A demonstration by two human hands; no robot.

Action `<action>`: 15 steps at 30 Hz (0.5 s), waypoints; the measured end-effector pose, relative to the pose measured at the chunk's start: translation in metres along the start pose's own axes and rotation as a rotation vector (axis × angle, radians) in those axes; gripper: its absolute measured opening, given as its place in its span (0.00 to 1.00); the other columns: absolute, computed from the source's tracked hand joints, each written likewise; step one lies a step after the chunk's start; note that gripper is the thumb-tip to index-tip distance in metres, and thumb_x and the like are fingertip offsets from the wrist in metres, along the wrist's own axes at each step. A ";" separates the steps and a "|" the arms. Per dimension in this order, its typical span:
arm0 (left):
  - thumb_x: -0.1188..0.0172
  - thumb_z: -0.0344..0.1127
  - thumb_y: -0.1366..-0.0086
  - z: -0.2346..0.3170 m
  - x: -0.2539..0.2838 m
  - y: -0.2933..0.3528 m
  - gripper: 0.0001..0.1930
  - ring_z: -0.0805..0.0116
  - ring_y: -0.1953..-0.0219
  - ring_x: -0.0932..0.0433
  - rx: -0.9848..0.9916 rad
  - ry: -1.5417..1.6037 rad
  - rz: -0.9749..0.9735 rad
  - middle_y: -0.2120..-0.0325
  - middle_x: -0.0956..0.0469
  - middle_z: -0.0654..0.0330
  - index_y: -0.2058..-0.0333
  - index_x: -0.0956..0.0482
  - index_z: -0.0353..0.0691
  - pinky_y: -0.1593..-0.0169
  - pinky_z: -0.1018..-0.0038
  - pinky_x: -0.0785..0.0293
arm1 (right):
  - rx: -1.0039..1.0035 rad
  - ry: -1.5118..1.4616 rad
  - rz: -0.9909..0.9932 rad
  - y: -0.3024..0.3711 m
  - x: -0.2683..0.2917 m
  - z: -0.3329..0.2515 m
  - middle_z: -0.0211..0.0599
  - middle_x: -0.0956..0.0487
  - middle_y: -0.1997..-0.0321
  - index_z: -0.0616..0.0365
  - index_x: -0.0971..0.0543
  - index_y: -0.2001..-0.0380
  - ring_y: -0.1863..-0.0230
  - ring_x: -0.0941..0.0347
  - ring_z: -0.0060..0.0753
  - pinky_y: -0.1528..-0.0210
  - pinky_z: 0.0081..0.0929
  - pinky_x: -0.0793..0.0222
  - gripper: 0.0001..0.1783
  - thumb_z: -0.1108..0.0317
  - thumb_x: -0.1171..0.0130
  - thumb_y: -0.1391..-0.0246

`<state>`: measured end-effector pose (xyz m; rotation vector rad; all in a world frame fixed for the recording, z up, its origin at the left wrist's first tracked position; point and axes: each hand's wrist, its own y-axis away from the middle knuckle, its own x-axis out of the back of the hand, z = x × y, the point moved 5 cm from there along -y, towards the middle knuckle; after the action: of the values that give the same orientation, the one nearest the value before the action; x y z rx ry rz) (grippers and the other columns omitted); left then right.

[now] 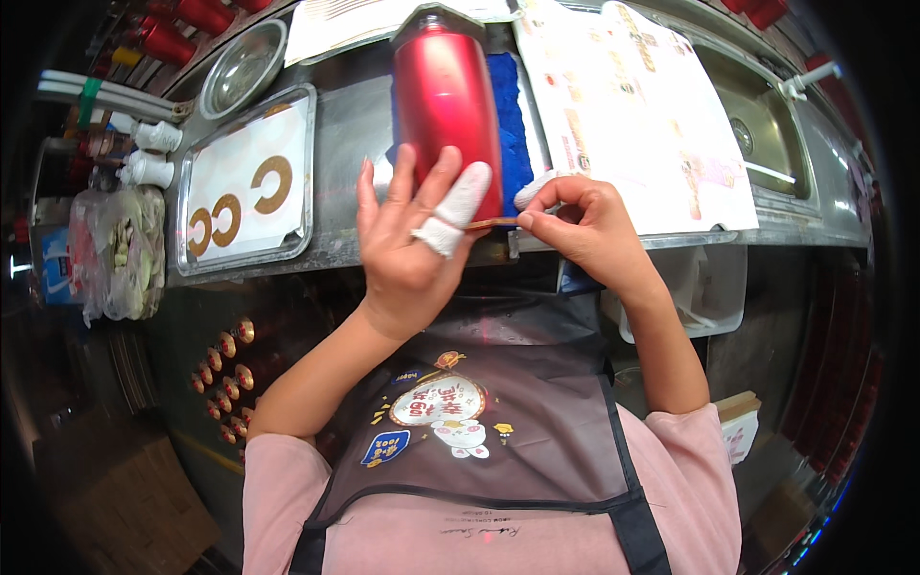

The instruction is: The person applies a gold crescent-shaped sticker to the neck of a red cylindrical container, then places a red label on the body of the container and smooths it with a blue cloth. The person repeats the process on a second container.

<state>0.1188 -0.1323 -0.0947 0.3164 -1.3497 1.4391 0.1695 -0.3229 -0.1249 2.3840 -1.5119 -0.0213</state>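
A glossy red metal vessel (444, 101) with a dark neck at its far end lies on a blue cloth (514, 120), its near end toward me. My left hand (407, 254) rests on the vessel's near left side, fingers spread, with white wrapping on the thumb and index-finger side. At the vessel's near edge runs a thin brown-gold strip (495, 223). My right hand (596, 235) pinches the strip's right end between thumb and fingertip; one of its fingers also wears a white cover. How far the strip runs behind my left hand is hidden.
Left on the metal bench stands a clear tray (309, 172) with brown C-shaped pieces (272, 184) on white paper. Behind it sits a metal bowl (244, 69). Printed sheets (632, 115) cover the right side, beside a sink (757, 115). A white bin (719, 292) is under the bench.
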 end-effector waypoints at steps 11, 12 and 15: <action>0.24 0.32 0.45 -0.027 0.012 0.057 0.32 0.42 0.32 0.31 0.086 0.227 -0.067 0.34 0.31 0.44 0.40 0.21 0.40 0.30 0.41 0.46 | -0.055 -0.030 -0.050 0.009 -0.002 -0.020 0.17 0.25 0.73 0.60 0.18 0.72 0.78 0.39 0.04 0.76 0.11 0.48 0.07 0.70 0.28 0.49; 0.25 0.32 0.45 -0.028 0.011 0.059 0.31 0.41 0.33 0.31 0.101 0.225 -0.082 0.34 0.31 0.44 0.41 0.20 0.41 0.30 0.40 0.48 | -0.036 -0.029 -0.041 0.011 0.000 -0.023 0.17 0.25 0.74 0.60 0.18 0.72 0.78 0.39 0.05 0.76 0.11 0.48 0.07 0.71 0.28 0.49; 0.25 0.33 0.45 -0.027 0.009 0.058 0.29 0.40 0.33 0.31 0.068 0.185 -0.095 0.34 0.30 0.44 0.43 0.18 0.42 0.31 0.38 0.48 | -0.005 -0.026 -0.017 0.013 0.006 -0.026 0.17 0.27 0.76 0.59 0.19 0.73 0.77 0.38 0.06 0.75 0.11 0.46 0.07 0.71 0.29 0.50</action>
<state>0.0806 -0.0920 -0.1274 0.2809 -1.1242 1.4009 0.1656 -0.3265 -0.0960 2.4021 -1.5012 -0.0597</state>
